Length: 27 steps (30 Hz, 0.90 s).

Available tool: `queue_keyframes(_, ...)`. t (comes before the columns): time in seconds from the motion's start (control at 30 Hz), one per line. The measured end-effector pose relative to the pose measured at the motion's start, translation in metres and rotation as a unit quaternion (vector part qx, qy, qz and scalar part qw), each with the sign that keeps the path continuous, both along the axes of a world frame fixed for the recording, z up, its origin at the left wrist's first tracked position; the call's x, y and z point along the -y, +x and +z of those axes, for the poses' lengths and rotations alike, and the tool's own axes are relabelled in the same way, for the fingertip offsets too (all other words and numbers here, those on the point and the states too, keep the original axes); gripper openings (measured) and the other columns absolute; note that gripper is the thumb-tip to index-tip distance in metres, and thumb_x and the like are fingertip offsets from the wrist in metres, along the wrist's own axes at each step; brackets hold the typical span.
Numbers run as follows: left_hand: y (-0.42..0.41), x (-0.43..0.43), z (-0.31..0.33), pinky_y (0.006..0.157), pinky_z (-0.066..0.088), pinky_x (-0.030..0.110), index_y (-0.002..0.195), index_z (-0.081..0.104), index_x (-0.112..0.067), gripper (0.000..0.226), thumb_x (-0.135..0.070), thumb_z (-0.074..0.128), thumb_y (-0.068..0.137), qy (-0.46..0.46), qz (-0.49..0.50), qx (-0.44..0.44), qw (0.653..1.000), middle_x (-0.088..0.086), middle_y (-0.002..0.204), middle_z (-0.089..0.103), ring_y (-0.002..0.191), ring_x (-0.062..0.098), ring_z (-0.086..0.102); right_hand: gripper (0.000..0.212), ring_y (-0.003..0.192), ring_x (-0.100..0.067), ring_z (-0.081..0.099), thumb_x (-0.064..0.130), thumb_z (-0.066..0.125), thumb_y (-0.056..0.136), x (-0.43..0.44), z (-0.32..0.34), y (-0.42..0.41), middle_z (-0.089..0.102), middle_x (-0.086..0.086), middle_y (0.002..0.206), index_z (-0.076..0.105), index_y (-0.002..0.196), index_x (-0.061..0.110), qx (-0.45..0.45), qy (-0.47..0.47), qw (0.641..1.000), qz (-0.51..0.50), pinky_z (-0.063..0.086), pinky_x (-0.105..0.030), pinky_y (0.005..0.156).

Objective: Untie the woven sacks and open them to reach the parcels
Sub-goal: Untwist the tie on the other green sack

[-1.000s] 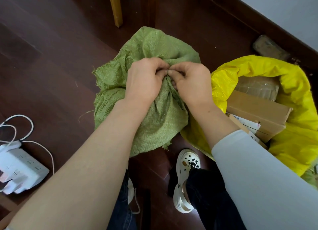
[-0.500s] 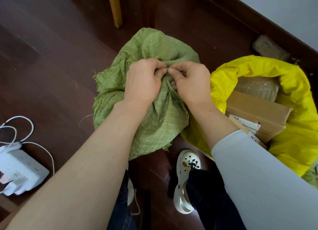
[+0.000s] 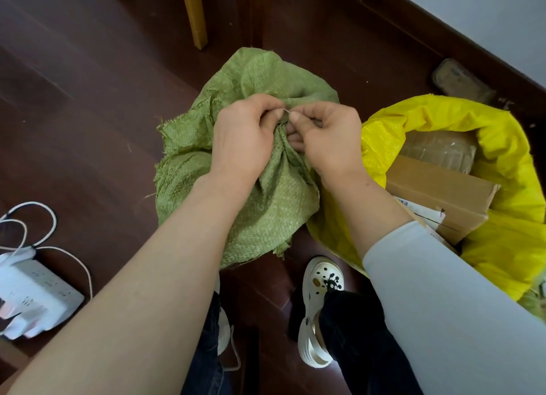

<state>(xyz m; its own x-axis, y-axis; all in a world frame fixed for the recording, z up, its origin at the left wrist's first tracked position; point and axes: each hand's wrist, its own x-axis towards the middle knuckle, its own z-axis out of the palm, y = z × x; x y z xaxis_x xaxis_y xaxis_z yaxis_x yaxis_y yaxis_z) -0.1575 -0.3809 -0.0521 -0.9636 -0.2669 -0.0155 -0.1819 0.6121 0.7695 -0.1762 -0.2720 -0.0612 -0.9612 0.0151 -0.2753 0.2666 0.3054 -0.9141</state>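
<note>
Since a moment ago my two hands have drawn slightly apart at the neck of the green sack, and a thin pale tie now shows stretched between my fingertips where before they were pressed together. My left hand pinches one end of that tie between thumb and forefinger, the other fingers curled on the gathered cloth. My right hand pinches the other end the same way, knuckles up, lower fingers tucked into the bunched fabric. The green sack stands on the floor right in front of my feet, its mouth gathered shut under my hands, its frayed top edge flopped over to the left.

The floor is dark reddish-brown wood boards. A dark skirting runs along a pale wall at the upper right, and one light wooden furniture leg stands beyond the sack.

I count two sacks: the green one, and a yellow sack touching it on my right, already open. Inside the yellow one I can see two cardboard boxes and one parcel wrapped in clear film. One more wrapped bundle lies by the skirting. One white power strip with white cables sits at my left. Two white shoes show below, the left mostly hidden by my arm.
</note>
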Motion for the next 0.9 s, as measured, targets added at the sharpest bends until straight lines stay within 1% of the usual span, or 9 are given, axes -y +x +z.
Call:
queue_keyframes(0.1, -0.002, 0.002, 0.0, 0.076, 0.042, 0.018, 0.105, 0.068, -0.022, 0.018, -0.02, 0.059, 0.09, -0.011, -0.016, 0.012, 1.0, -0.007, 0.086, 0.062, 0.081, 0.007, 0.055, 0.01, 0.054, -0.006, 0.058, 0.005, 0.055, 0.091, -0.001, 0.0, 0.0, 0.061, 0.002, 0.064, 0.065, 0.092, 0.007, 0.0, 0.005, 1.0, -0.006, 0.056, -0.023, 0.061)
queue_keyframes(0.23, 0.0, 0.001, 0.001, 0.081, 0.048, 0.025, 0.103, 0.069, -0.02, 0.017, -0.023, 0.059, 0.09, -0.026, -0.049, -0.004, 0.998, -0.006, 0.088, 0.067, 0.084, 0.012, 0.062, 0.011, 0.057, -0.012, 0.061, 0.008, 0.055, 0.091, -0.002, 0.0, -0.001, 0.06, 0.004, 0.064, 0.066, 0.094, 0.007, -0.023, 0.051, 0.998, 0.024, 0.059, -0.033, 0.067)
queue_keyframes(0.3, -0.002, 0.001, 0.001, 0.081, 0.049, 0.029, 0.101, 0.069, -0.015, 0.018, -0.023, 0.055, 0.092, -0.026, -0.019, 0.002, 0.999, -0.001, 0.089, 0.069, 0.084, 0.015, 0.063, 0.01, 0.057, -0.013, 0.061, 0.008, 0.054, 0.092, -0.001, 0.0, -0.001, 0.06, 0.003, 0.064, 0.064, 0.093, 0.008, -0.023, 0.053, 0.998, 0.023, 0.058, -0.033, 0.066)
queue_keyframes(0.43, -0.009, 0.005, 0.005, 0.082, 0.046, 0.022, 0.109, 0.062, -0.014, 0.021, -0.024, 0.052, 0.093, 0.007, 0.058, 0.066, 0.996, -0.003, 0.088, 0.067, 0.086, 0.013, 0.064, 0.007, 0.054, -0.007, 0.06, 0.007, 0.054, 0.092, -0.001, 0.0, -0.002, 0.061, 0.0, 0.067, 0.061, 0.091, 0.009, 0.012, -0.014, 1.0, -0.013, 0.056, -0.022, 0.06)
queue_keyframes(0.5, -0.01, 0.005, 0.011, 0.085, 0.048, 0.026, 0.127, 0.048, -0.013, 0.044, -0.024, 0.059, 0.086, 0.083, 0.053, 0.123, 0.988, -0.003, 0.096, 0.065, 0.09, 0.013, 0.063, 0.007, 0.051, -0.004, 0.059, 0.006, 0.055, 0.091, -0.003, 0.001, -0.004, 0.061, -0.001, 0.066, 0.061, 0.087, 0.009, 0.036, -0.042, 0.998, -0.026, 0.055, -0.018, 0.056)
queue_keyframes(0.57, -0.01, 0.006, 0.017, 0.093, 0.044, 0.027, 0.146, 0.02, -0.016, 0.091, -0.031, 0.068, 0.07, 0.171, -0.011, 0.196, 0.965, -0.005, 0.113, 0.058, 0.104, 0.008, 0.057, 0.013, 0.045, -0.001, 0.058, 0.005, 0.056, 0.091, -0.004, 0.003, -0.006, 0.06, -0.003, 0.065, 0.059, 0.079, 0.01, 0.058, -0.074, 0.995, -0.038, 0.054, -0.016, 0.052)
queue_keyframes(0.67, -0.007, 0.009, 0.021, 0.113, 0.029, 0.038, 0.147, -0.01, -0.025, 0.135, -0.042, 0.08, 0.049, 0.082, -0.104, 0.275, 0.952, 0.005, 0.153, 0.023, 0.138, 0.022, 0.03, 0.02, 0.044, -0.001, 0.058, 0.004, 0.053, 0.092, -0.003, 0.006, -0.007, 0.057, -0.004, 0.067, 0.055, 0.076, 0.015, 0.069, -0.108, 0.991, -0.038, 0.055, -0.018, 0.051)
queue_keyframes(0.77, 0.0, 0.009, 0.021, 0.11, 0.026, 0.035, 0.147, -0.015, -0.023, 0.124, -0.023, 0.081, 0.068, -0.017, -0.083, 0.299, 0.95, 0.013, 0.156, 0.003, 0.14, 0.028, 0.022, 0.016, 0.057, -0.012, 0.063, 0.007, 0.05, 0.095, -0.001, 0.007, -0.006, 0.055, -0.007, 0.08, 0.053, 0.081, 0.014, 0.093, -0.148, 0.984, -0.043, 0.057, -0.021, 0.055)
queue_keyframes(0.9, 0.0, 0.023, 0.016, 0.101, 0.036, 0.037, 0.149, 0.013, -0.027, 0.089, -0.002, 0.063, 0.079, -0.117, 0.005, 0.18, 0.977, 0.014, 0.142, 0.031, 0.125, 0.032, 0.042, 0.016, 0.071, -0.022, 0.068, 0.009, 0.039, 0.099, 0.0, 0.009, -0.008, 0.057, -0.01, 0.089, 0.049, 0.086, 0.011, 0.133, -0.23, 0.962, -0.066, 0.06, -0.027, 0.064)
